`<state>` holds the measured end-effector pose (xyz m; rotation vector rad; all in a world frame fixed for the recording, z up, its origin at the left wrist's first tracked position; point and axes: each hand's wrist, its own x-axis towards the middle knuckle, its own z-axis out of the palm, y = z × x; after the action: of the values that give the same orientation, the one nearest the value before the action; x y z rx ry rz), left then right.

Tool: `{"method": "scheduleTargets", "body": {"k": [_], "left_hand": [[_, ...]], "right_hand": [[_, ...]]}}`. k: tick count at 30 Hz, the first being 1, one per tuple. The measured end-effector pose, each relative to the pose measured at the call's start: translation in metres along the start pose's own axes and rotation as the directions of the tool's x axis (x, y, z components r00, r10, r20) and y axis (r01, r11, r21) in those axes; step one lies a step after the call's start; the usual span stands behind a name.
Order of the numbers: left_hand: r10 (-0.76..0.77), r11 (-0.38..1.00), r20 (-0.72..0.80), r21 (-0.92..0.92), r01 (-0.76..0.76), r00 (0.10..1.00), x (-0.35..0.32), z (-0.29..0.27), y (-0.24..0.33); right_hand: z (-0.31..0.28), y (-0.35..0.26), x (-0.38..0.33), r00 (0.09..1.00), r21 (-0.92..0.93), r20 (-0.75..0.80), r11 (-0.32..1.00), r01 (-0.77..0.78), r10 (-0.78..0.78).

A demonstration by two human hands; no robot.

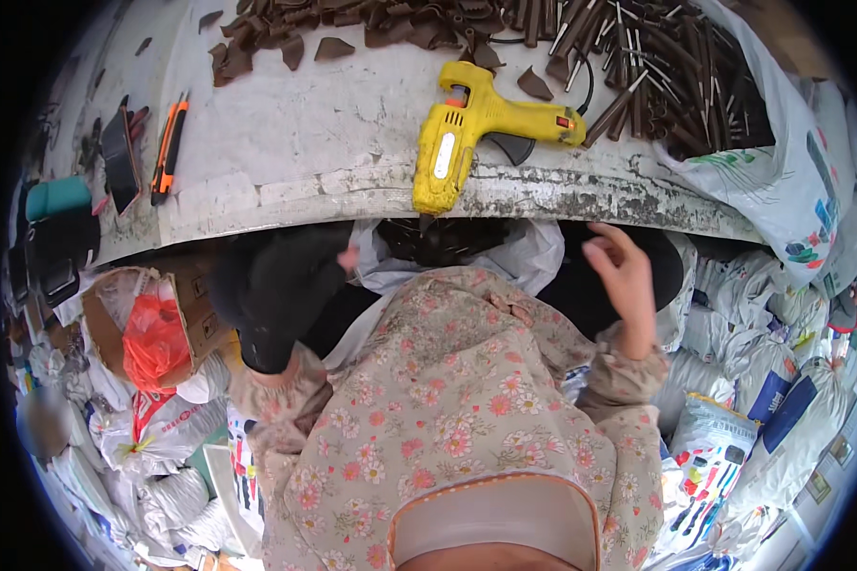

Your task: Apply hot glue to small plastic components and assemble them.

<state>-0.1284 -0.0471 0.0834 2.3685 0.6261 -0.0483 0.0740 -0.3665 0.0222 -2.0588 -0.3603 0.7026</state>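
My left hand [290,285], in a black glove with a bare fingertip showing, is below the table edge at left. It is blurred against dark cloth, so its finger pose is unclear. My right hand [627,281] is bare and raised over my right knee, its fingers loosely bent and apart, holding nothing. Between them, a white plastic bag [376,271] with dark contents hangs open above my floral apron [448,381]. Nearest on the table lies a yellow glue gun [476,119], its nozzle at the edge and its handle pointing right.
Brown curved pieces [352,24] lie scattered along the far table. Brown tubes with thin white rods [628,76] pile up beside a printed plastic bag [781,186]. An orange-black cutter [169,147] and a phone [122,157] lie left. A cardboard box [200,314] and filled bags [714,438] flank me.
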Motion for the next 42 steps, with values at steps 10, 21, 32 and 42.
{"method": "scheduleTargets", "body": {"k": [10, 21, 32, 42], "left_hand": [[0.689, 0.602, -0.084, 0.619, -0.504, 0.720, 0.248, 0.051, 0.003], [-0.010, 0.825, -0.233, -0.551, -0.124, 0.972, 0.103, 0.037, -0.015], [-0.354, 0.492, -0.157, -0.870, 0.040, 0.922, -0.017, 0.105, 0.008], [-0.325, 0.243, 0.108, -0.951, 0.193, 0.940, -0.010, 0.106, 0.018]], "right_hand": [[-0.038, -0.071, 0.122, 0.911, -0.529, -0.090, 0.794, 0.299, -0.402], [-0.021, -0.058, 0.125, 0.869, -0.568, -0.252, 0.792, 0.223, -0.426], [0.031, -0.060, 0.089, 0.840, -0.168, -0.087, 0.839, 0.518, -0.536], [0.066, -0.111, 0.073, 0.874, -0.732, 0.066, 0.571, 0.371, -0.482]]}}
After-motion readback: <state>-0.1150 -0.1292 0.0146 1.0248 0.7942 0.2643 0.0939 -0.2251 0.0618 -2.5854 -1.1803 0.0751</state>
